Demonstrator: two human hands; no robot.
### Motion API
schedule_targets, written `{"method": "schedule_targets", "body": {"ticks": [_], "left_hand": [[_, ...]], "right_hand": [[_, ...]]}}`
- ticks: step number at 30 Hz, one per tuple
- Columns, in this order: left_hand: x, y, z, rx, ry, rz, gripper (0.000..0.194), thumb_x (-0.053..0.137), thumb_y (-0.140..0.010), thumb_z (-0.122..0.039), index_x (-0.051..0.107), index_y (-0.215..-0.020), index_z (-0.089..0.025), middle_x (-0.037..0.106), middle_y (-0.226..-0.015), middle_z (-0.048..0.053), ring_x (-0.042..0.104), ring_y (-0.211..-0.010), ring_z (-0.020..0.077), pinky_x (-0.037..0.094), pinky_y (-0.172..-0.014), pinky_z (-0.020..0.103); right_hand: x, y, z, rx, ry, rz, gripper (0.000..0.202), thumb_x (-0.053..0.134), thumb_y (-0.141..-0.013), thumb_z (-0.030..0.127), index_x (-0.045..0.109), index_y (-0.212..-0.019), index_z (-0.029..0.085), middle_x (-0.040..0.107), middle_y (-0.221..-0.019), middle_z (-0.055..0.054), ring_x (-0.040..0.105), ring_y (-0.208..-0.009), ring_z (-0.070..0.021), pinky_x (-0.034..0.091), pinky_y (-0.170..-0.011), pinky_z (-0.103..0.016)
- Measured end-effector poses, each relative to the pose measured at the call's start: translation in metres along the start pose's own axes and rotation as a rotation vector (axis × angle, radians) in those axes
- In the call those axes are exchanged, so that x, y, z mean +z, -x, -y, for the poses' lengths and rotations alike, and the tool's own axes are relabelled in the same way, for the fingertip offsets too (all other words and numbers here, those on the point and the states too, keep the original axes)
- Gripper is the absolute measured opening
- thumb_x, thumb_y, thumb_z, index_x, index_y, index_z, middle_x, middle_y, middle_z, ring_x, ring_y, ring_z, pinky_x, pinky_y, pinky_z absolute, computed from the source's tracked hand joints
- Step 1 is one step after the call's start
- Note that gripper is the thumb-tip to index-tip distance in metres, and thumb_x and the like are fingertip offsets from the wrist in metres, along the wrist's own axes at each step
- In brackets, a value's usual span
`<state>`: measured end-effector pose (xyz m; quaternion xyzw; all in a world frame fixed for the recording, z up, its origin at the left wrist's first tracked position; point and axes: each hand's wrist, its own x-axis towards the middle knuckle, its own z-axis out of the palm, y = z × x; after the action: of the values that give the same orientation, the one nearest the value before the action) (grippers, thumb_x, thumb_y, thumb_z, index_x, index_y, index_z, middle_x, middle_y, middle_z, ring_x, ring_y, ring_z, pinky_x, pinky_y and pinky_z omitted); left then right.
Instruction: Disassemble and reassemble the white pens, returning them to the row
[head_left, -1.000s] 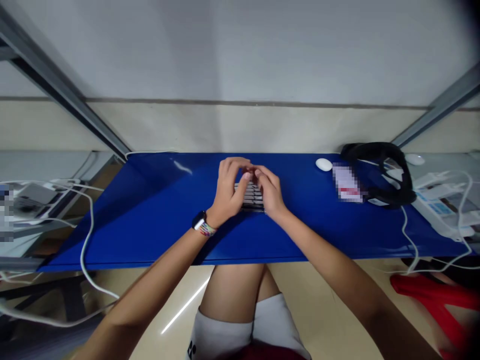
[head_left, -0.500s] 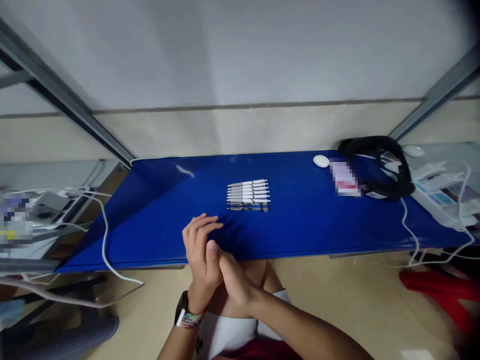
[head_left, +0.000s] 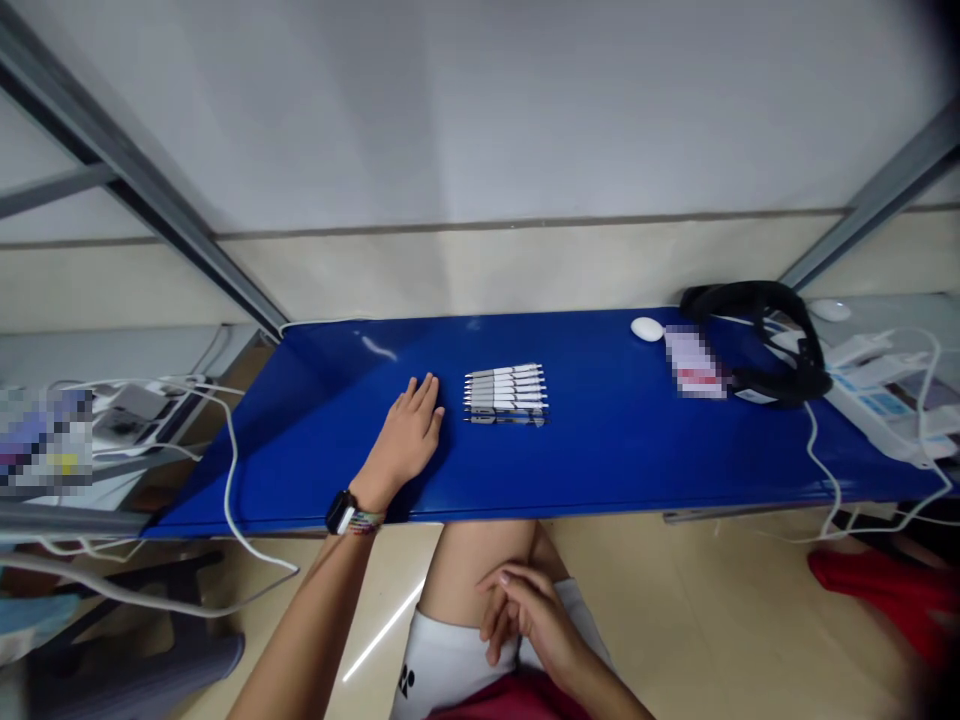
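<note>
Several pens lie side by side in a row on the blue tabletop, most of them white and grey. The nearest ones look darker, and the closest has a see-through barrel. My left hand rests flat on the tabletop just left of the pens, palm down, fingers stretched out and apart from them. It holds nothing, and a dark watch and a woven bracelet circle its wrist. Below the table edge, my right hand hangs loosely over my lap, fingers half bent and parted, with nothing seen in it.
A white mouse, a blurred-out packet and a black headset-like strap lie at the right. White cables droop over the left edge. Metal posts flank the table, with a wall behind.
My hands were clasped together near the table edge and have come apart. The left moved forward onto the tabletop; the right dropped back over my lap. The pens lie as before.
</note>
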<state>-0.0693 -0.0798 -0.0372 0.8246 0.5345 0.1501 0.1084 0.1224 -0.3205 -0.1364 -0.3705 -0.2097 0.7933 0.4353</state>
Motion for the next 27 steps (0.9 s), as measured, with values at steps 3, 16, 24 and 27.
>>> {"method": "schedule_targets", "body": {"ticks": [3,16,24,27], "left_hand": [[0.002,0.000,-0.006,-0.010,-0.069,0.050,0.067,0.027,-0.113,-0.040,0.032,-0.171,-0.006,0.029,-0.178,0.018,0.021,-0.169,0.0365,0.024,-0.136,0.060],[-0.041,0.144,-0.076,0.308,0.400,0.325,0.045,0.058,-0.109,-0.034,0.063,-0.154,-0.036,0.065,-0.156,0.006,0.051,-0.155,0.0306,0.042,-0.130,0.055],[-0.008,0.120,-0.104,0.004,0.304,-0.051,0.055,0.054,-0.109,-0.036,0.053,-0.162,-0.021,0.052,-0.168,0.014,0.035,-0.165,0.0350,0.033,-0.133,0.066],[-0.004,0.105,-0.136,0.010,0.278,0.146,0.071,0.058,-0.107,-0.044,0.042,-0.168,-0.012,0.027,-0.179,0.019,0.015,-0.169,0.0409,0.025,-0.134,0.070]], "right_hand": [[-0.006,0.000,0.002,-0.005,-0.024,-0.013,0.057,0.070,-0.089,0.067,0.073,-0.098,0.011,0.077,-0.065,-0.011,0.067,-0.041,-0.0204,0.047,-0.041,-0.025],[-0.006,-0.007,0.005,-0.031,-0.097,-0.055,0.055,0.075,-0.086,0.066,0.076,-0.091,0.012,0.075,-0.064,-0.010,0.066,-0.045,-0.0187,0.052,-0.043,-0.027],[-0.005,-0.015,-0.002,-0.004,-0.023,-0.064,0.048,0.070,-0.083,0.070,0.081,-0.085,0.023,0.073,-0.060,-0.007,0.064,-0.042,-0.0218,0.051,-0.045,-0.034],[-0.007,-0.016,0.003,-0.103,0.137,0.016,0.051,0.055,-0.089,0.079,0.082,-0.086,0.036,0.076,-0.070,-0.006,0.073,-0.061,-0.0308,0.056,-0.053,-0.044]]}}
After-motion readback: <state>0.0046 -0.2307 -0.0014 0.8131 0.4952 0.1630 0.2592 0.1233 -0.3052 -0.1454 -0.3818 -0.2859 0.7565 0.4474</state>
